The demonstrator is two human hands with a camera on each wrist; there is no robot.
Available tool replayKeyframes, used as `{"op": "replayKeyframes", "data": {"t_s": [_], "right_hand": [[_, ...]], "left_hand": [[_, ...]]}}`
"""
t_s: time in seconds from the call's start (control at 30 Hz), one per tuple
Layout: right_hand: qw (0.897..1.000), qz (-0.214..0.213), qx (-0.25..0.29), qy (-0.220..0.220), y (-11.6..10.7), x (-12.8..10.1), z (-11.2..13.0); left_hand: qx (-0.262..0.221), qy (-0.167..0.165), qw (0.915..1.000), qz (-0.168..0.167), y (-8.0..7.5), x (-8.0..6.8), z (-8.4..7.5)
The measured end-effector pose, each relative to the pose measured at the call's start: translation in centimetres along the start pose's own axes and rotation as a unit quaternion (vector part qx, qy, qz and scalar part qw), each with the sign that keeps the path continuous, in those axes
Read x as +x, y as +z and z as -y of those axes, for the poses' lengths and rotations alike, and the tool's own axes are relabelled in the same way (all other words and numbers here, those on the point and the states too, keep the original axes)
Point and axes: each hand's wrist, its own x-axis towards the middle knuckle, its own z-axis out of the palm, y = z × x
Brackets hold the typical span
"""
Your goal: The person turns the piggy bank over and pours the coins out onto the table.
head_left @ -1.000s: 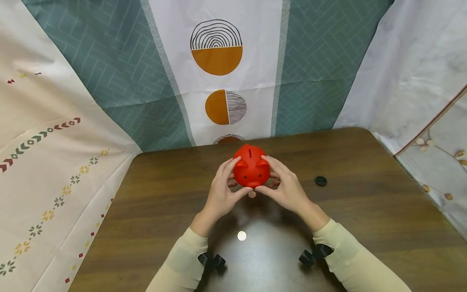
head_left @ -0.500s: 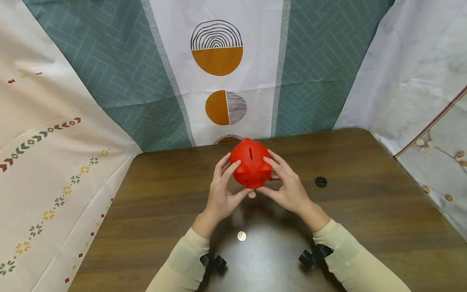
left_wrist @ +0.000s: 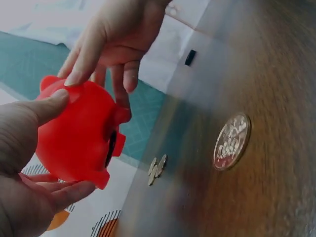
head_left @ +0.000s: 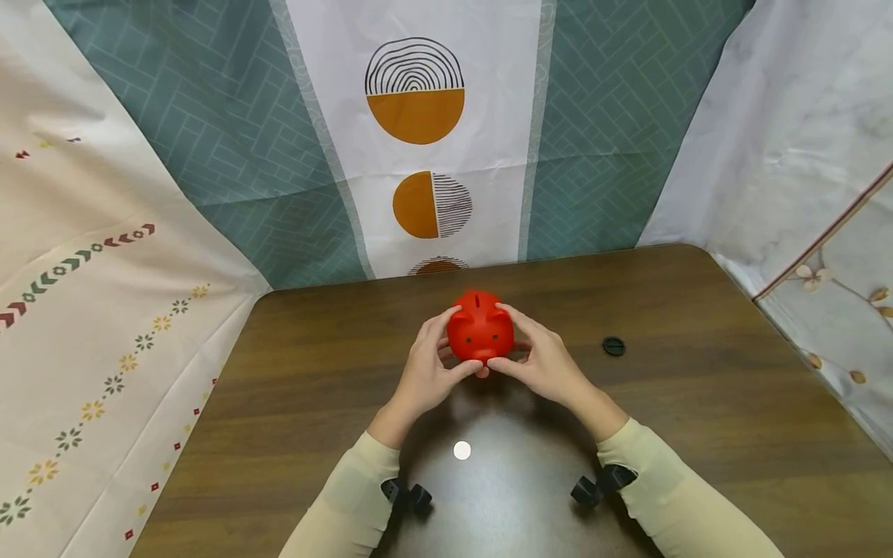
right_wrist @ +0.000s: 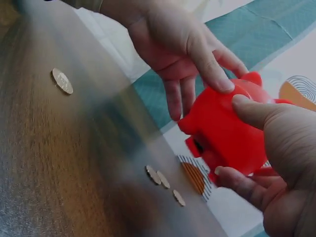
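A red piggy bank (head_left: 480, 335) hangs just above the brown table (head_left: 698, 418), its snout facing me. My left hand (head_left: 427, 368) grips its left side and my right hand (head_left: 547, 363) its right side, thumbs under the snout and fingers over the ears. In the left wrist view the piggy bank (left_wrist: 79, 138) shows a dark hole in its belly, and the right wrist view shows the piggy bank (right_wrist: 227, 133) clear of the tabletop. A few small coins (left_wrist: 157, 169) (right_wrist: 163, 180) lie on the table below it.
A single silver coin (head_left: 462, 450) (left_wrist: 232, 141) (right_wrist: 62, 80) lies on the table nearer to me, between my forearms. A small black round cap (head_left: 614, 346) (left_wrist: 190, 57) sits to the right of the hands. Patterned cloths hang behind and at both sides of the table.
The piggy bank was lifted and tipped forward half a second ago; now it is lower and level again, hiding most of the coin under its snout. Both hands kept their hold.
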Motion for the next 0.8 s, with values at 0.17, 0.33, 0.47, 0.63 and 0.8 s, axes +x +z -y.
{"op": "replayKeyframes", "data": {"t_s": [0.17, 0.33, 0.47, 0.63, 0.8], "right_hand": [[0.988, -0.077, -0.024, -0.132, -0.4, 0.1, 0.8], [0.999, -0.032, 0.000, -0.019, 0.0, 0.1, 0.2], [1.000, -0.008, 0.001, 0.019, 0.4, -0.2, -0.4], [1.000, 0.000, -0.002, 0.020, 0.4, -0.1, -0.3], [0.999, -0.025, -0.010, -0.026, 0.3, -0.2, 0.0]], "left_hand": [[-0.007, 0.123, 0.9914, -0.044, -0.2, 0.4, -1.3], [-0.017, 0.020, 0.9996, -0.008, 0.0, 0.5, -0.8], [-0.016, -0.025, 0.9995, 0.008, 0.0, 0.1, -0.3], [0.004, -0.034, 0.9992, 0.020, -0.1, 0.0, 0.0], [0.050, 0.026, 0.9984, 0.000, -0.2, -0.1, -0.3]]}}
